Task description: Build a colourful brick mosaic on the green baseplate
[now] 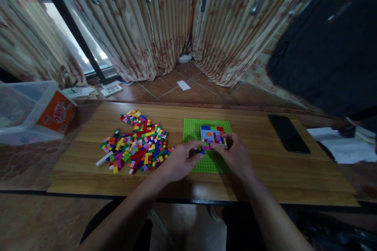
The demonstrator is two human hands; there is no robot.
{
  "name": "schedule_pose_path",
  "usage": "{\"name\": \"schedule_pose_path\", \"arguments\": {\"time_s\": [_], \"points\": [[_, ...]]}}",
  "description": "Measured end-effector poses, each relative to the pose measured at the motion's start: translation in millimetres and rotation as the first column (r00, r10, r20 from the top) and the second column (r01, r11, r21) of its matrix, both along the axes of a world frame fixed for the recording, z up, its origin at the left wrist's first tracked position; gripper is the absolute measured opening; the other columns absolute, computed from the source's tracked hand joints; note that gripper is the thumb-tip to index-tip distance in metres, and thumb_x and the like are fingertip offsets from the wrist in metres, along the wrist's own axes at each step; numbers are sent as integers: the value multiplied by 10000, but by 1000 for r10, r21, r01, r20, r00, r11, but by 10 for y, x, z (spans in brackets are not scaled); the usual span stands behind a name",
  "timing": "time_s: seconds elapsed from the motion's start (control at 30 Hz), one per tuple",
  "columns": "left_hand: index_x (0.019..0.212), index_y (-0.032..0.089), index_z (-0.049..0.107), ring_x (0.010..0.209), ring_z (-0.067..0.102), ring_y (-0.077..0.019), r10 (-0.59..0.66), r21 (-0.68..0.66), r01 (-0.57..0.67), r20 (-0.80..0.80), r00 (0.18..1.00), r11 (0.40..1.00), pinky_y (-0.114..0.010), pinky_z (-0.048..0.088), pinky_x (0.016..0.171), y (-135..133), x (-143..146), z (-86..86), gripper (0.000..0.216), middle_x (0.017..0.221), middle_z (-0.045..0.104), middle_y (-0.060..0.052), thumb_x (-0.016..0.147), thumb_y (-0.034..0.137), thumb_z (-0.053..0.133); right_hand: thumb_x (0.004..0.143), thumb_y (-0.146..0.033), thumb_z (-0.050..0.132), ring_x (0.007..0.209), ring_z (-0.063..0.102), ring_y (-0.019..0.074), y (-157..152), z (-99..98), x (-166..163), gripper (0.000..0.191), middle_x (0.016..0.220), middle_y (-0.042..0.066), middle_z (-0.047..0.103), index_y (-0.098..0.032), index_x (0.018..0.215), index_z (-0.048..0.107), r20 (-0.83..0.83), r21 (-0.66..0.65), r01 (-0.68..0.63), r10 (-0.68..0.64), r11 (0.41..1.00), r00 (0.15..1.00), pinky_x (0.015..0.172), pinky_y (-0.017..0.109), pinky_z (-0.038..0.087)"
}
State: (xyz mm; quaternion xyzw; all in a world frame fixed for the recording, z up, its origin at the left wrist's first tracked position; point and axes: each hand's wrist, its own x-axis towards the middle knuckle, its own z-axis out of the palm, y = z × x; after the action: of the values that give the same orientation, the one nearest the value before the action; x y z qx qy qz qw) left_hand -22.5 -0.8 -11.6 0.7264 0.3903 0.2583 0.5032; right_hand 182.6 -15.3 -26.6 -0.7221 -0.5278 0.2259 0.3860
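Note:
A green studded baseplate (191, 127) lies on the wooden table, and on it stands a low block of many-coloured toy bricks (212, 135). At the near left corner of that block, the fingers of my left hand (187, 159) are closed on small bricks (204, 147), pinkish and green; their exact shape is partly covered by the fingers. My right hand (234, 155) curls around the block's near right side. Its thumb and index finger press against the bricks there.
Loose toy bricks (147, 141) form a wide pile on the table's left. A dark phone (288, 133) lies on the right, near papers (347, 145). A clear plastic bin (29, 106) stands off the left end. Striped curtains (165, 27) hang beyond the table.

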Motion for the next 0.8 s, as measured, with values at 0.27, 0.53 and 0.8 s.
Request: {"name": "schedule_pose_path", "arguments": {"time_s": [0.27,0.53,0.8], "points": [[1032,152,638,790,606,-136,130,-308,-41,273,953,950,-262,475,727,89,-59,-33,248,909,660,-30,787,168,600,805,-582,591,707,647,217,78,70,86,420,795,81,717,-173,844,677,-188,116,174,-150,978,971,659,346,487],[866,143,614,719,607,-107,157,-382,-44,269,950,923,-227,453,667,116,-59,-57,117,760,604,0,855,244,556,850,-508,571,742,641,201,67,122,-46,352,847,71,710,-179,886,691,-134,237,75,-44,969,990,680,337,496],[850,139,612,672,631,-112,173,-403,-63,243,954,913,-227,469,636,138,-45,-124,142,733,633,-11,861,270,557,853,-489,586,748,640,198,72,83,-37,323,838,58,710,-188,863,700,-140,245,33,1,969,990,698,335,501]]}}
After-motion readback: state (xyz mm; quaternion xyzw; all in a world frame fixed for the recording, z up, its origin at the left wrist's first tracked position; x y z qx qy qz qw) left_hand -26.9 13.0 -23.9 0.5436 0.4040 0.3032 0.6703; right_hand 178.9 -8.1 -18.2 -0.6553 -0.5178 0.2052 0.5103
